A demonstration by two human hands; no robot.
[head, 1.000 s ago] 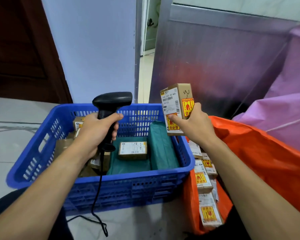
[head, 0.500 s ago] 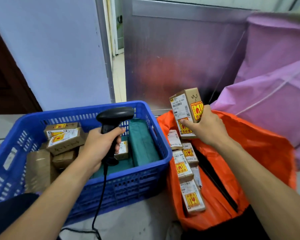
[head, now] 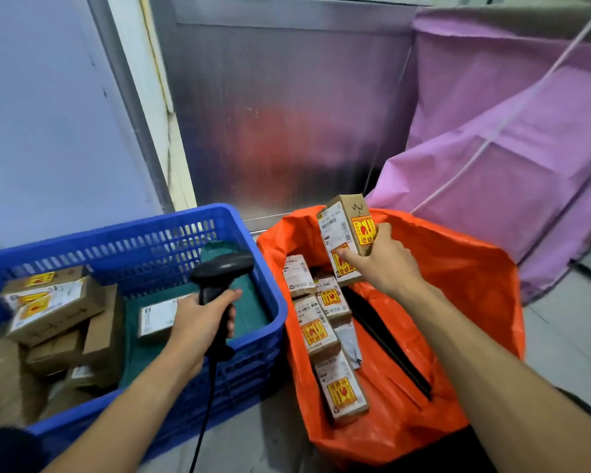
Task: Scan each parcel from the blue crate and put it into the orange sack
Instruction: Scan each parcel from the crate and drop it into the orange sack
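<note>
Head view: right hand (head: 386, 264) grips the cardboard parcel (head: 347, 233) above the open orange sack (head: 458, 285), right of the blue crate (head: 151, 233). Left hand (head: 198, 322) clasps the barcode scanner (head: 222, 268) over the crate. Judged step: deposit; the next move calls for lowering the parcel into the sack and releasing it.

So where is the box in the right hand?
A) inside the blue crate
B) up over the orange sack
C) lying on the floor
B: the right hand holds the box in the air above the open sack.
</note>
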